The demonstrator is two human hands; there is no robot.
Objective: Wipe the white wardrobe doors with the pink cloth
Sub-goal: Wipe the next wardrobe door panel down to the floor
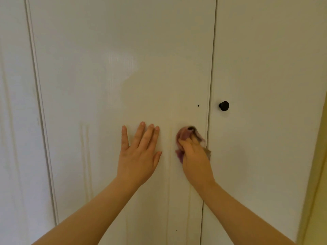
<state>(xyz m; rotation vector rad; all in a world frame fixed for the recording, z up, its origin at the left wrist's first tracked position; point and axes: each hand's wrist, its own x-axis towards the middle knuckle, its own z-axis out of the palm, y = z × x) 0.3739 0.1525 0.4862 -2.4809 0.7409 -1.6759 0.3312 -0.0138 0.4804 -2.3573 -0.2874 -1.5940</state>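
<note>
Two white wardrobe doors fill the head view: a middle door [109,85] and a right door [265,68]. My left hand [139,152] lies flat on the middle door, fingers straight and spread. My right hand [194,158] grips the bunched pink cloth [183,137] and presses it against the middle door near its right edge. The cloth is blurred, and a dark spot shows at its top. Most of the cloth is hidden under my fingers.
A black round knob [224,105] sticks out of the right door, above and right of the cloth. A small dark hole [198,105] marks the middle door. A further white panel [17,121] stands at the left. A yellowish wall edge [318,174] runs down the right.
</note>
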